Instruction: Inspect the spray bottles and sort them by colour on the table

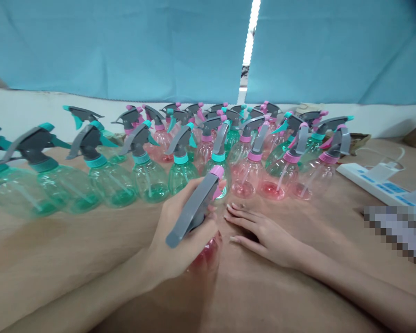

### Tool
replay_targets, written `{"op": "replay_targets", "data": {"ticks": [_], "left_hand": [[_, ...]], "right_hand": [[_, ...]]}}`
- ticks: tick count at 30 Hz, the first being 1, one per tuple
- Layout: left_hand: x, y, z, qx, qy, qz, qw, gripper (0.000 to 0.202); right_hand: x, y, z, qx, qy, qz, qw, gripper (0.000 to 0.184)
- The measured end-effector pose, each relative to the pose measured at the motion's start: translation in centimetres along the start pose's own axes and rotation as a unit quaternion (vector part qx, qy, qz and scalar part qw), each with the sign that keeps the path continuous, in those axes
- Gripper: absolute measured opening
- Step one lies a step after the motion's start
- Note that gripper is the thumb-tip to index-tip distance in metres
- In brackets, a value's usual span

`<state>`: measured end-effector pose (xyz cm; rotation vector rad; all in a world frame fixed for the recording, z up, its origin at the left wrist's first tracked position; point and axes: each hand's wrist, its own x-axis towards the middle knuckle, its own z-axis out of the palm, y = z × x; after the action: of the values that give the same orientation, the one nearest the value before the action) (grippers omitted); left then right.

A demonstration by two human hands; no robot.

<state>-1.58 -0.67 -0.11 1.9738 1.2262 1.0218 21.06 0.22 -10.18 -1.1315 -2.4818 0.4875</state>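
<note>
My left hand point(173, 240) is wrapped round a pink spray bottle point(204, 253) with a grey trigger head and pink nozzle, holding it upright on the brown table point(90, 249). My right hand point(263, 233) lies flat on the table just right of that bottle, fingers stretched out and pointing left, holding nothing. Just beyond both hands stand several clear spray bottles, green ones point(149, 178) at the left and pink ones point(249, 173) at the right, all with grey trigger heads.
A white power strip point(370, 182) with a plug and cable lies on the table at the right. A pixelated patch point(398, 231) covers something near it. Blue curtains point(125, 46) hang behind the white ledge at the back.
</note>
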Motion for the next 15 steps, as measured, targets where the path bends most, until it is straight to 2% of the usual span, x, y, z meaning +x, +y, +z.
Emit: {"op": "replay_targets", "data": {"ticks": [12, 15], "left_hand": [[0.34, 0.77, -0.14, -0.019, -0.022, 0.000, 1.000, 0.021], [0.41, 0.73, -0.18, 0.007, -0.008, 0.008, 1.000, 0.013]], "right_hand": [[-0.05, 0.10, 0.13, 0.005, 0.005, 0.000, 1.000, 0.053], [-0.02, -0.05, 0.01, -0.002, -0.002, 0.004, 1.000, 0.054]]}}
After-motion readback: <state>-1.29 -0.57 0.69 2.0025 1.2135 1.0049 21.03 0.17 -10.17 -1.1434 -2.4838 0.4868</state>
